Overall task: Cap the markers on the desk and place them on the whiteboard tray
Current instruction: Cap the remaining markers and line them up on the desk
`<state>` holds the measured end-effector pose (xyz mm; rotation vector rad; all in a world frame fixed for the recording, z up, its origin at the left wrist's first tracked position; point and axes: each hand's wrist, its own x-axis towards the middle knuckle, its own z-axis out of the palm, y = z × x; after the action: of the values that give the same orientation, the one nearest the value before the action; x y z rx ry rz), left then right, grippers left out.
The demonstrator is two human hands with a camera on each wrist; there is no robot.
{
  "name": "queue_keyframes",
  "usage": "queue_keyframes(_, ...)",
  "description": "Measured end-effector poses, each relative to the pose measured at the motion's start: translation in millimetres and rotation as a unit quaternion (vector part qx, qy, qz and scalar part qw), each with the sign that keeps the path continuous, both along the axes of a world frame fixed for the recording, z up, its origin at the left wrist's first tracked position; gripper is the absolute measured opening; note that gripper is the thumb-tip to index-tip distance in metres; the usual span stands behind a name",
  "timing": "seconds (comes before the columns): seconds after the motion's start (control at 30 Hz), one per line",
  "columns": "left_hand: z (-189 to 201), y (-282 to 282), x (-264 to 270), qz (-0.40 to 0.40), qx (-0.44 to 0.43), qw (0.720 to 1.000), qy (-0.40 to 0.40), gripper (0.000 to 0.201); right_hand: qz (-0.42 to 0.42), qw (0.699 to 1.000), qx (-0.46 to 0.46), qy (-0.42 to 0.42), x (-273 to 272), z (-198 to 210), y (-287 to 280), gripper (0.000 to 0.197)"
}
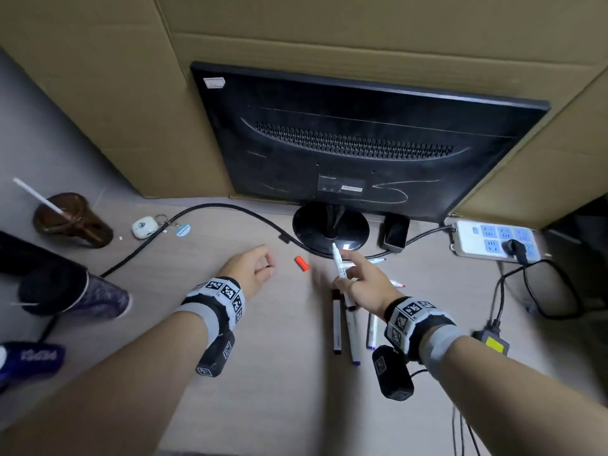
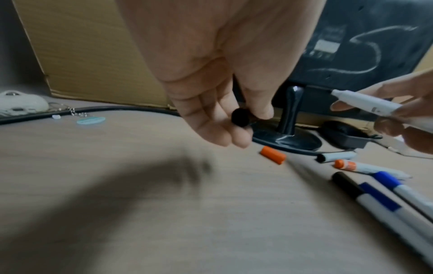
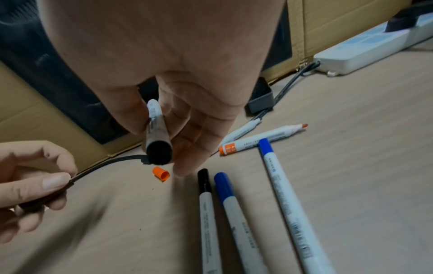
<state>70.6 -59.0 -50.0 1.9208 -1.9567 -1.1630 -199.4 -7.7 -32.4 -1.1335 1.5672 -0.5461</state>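
Observation:
My right hand (image 1: 348, 274) grips an uncapped white marker (image 1: 339, 264) above the desk, its tip aimed at the monitor stand and its black end (image 3: 157, 153) toward my wrist. To its left, my left hand (image 1: 268, 269) pinches a small black cap (image 2: 240, 120) between thumb and fingers. An orange cap (image 1: 301, 263) lies on the desk between the hands. An uncapped orange marker (image 3: 262, 138) and another white marker (image 3: 243, 129) lie beyond. One black-capped marker (image 3: 206, 204) and two blue-capped markers (image 3: 232, 204) lie near my right wrist. No whiteboard tray is in view.
A black monitor (image 1: 362, 143) on a round stand (image 1: 329, 228) faces away, with cardboard (image 1: 296, 34) behind it. A thick cable (image 1: 197, 212) crosses the desk. A power strip (image 1: 496, 240) sits right; a brown cup (image 1: 72, 222) and keyring (image 1: 148, 227) sit left.

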Motion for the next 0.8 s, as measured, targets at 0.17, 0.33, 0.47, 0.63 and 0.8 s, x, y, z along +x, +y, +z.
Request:
queue_keyframes(0.17,27,29,-11,-0.002,-0.006,1.0,0.018,0.013,0.026,1.0,0.01,-0.012,-18,21,19,0.047)
queue_keyframes(0.33,52,43,-19,-0.011,-0.005,1.0,0.014,0.024,0.057,0.998,-0.01,0.012,-27,37,30,0.033)
queue_keyframes(0.47,58,51,-26,-0.026,-0.021,0.999,0.002,0.023,0.106,0.992,-0.057,0.033,-32,45,38,0.02)
queue_keyframes(0.63,61,61,-37,-0.027,-0.013,0.999,0.025,0.023,0.151,0.984,-0.094,0.033,-31,46,45,0.02)
queue_keyframes(0.8,63,67,-46,-0.042,-0.014,0.998,0.04,0.026,0.182,0.975,-0.11,0.064,-31,44,47,0.022)
